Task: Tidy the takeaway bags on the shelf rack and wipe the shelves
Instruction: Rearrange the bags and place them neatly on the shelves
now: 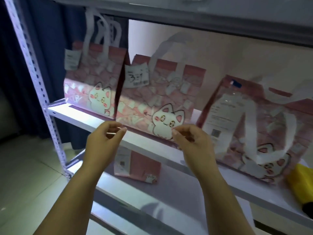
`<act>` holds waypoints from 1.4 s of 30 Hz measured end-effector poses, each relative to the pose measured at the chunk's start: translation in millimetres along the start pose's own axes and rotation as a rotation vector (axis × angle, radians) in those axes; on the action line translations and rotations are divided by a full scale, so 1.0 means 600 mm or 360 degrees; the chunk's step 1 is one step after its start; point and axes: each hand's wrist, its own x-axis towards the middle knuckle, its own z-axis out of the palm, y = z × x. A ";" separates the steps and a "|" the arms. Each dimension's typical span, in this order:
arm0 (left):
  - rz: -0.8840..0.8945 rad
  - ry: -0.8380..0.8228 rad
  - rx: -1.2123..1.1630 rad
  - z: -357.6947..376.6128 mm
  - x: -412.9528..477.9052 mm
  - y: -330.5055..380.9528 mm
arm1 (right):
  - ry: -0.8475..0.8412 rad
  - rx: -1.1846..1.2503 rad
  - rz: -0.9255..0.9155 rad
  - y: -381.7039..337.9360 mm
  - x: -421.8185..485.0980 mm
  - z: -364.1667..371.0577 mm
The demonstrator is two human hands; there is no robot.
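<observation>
Three pink takeaway bags with a white cat print stand on the white middle shelf [81,117]. The left bag [94,85] is upright with white handles and a paper slip. The middle bag [157,99] carries a slip marked with handwriting. The right bag [254,126] leans, its handle drooping over its front. My left hand [105,141] and my right hand [191,141] hover just in front of the middle bag's lower corners, fingers loosely curled with nothing in them. Neither hand touches the bag.
A smaller pink bag [140,167] lies on the lower shelf [152,197]. A yellow object [301,185] rests at the right end of the middle shelf. A perforated metal upright [35,78] frames the rack at left, with a dark curtain behind it.
</observation>
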 end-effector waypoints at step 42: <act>0.0030 0.0075 0.0105 -0.249 0.365 -0.200 | 0.0533 -0.0593 0.0090 -0.062 0.146 0.420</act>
